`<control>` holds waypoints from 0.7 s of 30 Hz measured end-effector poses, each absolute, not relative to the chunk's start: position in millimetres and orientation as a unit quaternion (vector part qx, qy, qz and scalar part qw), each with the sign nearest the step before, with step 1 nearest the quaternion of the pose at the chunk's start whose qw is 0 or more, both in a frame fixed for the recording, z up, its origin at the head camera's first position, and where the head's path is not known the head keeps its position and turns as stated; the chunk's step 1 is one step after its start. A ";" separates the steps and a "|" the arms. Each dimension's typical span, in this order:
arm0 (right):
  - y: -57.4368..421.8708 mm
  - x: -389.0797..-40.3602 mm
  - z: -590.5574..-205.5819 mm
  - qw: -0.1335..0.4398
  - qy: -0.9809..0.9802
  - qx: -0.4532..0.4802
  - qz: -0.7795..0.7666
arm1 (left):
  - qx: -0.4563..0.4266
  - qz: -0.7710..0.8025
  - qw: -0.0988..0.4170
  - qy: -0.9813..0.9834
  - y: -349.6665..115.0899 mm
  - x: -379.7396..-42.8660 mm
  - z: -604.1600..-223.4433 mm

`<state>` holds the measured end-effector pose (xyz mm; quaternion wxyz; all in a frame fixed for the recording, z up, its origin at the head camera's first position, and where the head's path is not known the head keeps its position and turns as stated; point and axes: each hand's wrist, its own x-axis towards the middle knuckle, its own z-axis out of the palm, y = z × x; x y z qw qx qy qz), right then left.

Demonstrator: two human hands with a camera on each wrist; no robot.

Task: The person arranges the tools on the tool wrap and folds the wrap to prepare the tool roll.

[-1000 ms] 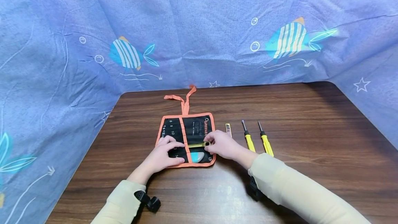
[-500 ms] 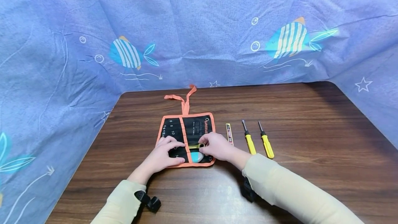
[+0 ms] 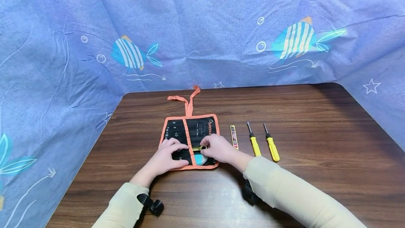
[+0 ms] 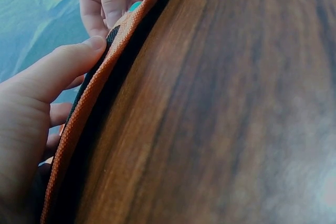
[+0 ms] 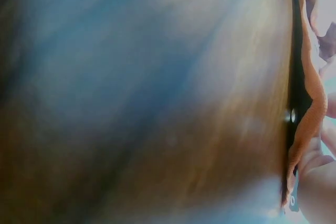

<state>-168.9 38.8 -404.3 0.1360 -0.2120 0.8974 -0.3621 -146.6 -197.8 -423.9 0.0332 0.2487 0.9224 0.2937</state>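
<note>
A brass-coloured metal wrench with a ring-shaped end (image 3: 196, 148) lies on a flat black fabric tool pouch with orange edging (image 3: 197, 126); its shank reaches the pouch's orange middle band, and past this band I cannot see it. The right hand (image 3: 219, 149), at the pouch's right part, pinches the ring end between thumb and fingertips. The left hand (image 3: 162, 156) rests on the pouch's left part, thumb and fingers spread apart, pressing the fabric. On the pouch, just nearer to the person than the wrench, there is a turquoise and grey rounded object (image 3: 199, 159). Orange fabric ties (image 3: 189, 107) stretch from the pouch's far edge. To the right of the pouch lie a narrow yellow printed strip (image 3: 234, 136) and, further, two yellow-handled screwdrivers (image 3: 255, 146), side by side on the dark brown wooden table (image 3: 316, 122).
</note>
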 end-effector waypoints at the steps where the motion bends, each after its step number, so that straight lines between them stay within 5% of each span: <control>1: 39.2 -168.8 -404.5 0.137 0.897 -0.213 -0.363 | 0.249 0.294 0.033 0.922 -197.9 -146.6 -424.0; 21: 79.9 -164.3 -403.2 0.114 0.893 -0.220 -0.376 | 0.239 0.291 0.046 0.925 -198.2 -146.0 -422.9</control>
